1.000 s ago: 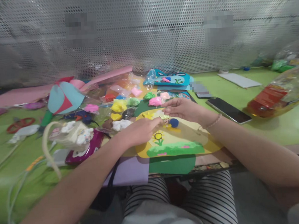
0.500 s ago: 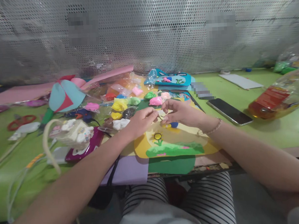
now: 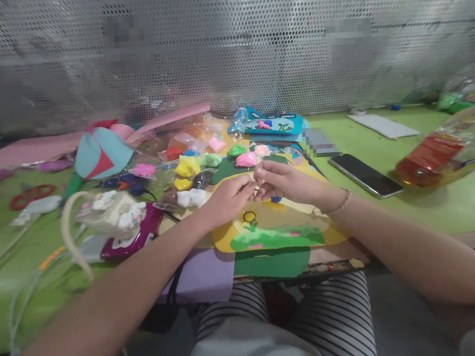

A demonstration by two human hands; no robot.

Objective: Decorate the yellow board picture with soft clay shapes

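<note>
While left hand (image 3: 227, 201) and right hand (image 3: 291, 183) are held fingertips close over the card (image 3: 224, 239), any grasped piece cannot be made out; on their near side, flower (image 3: 249, 216) and grass (image 3: 274, 238) are already formed; what remains cannot be told.

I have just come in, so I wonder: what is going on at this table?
A person works with both bare hands above a yellow card decorated with a flower. The left hand and right hand meet closely at the fingertips; anything between them is too small to tell. Coloured lumps, including a pink lump, lie beyond the hands. A phone lies to the right.
</note>
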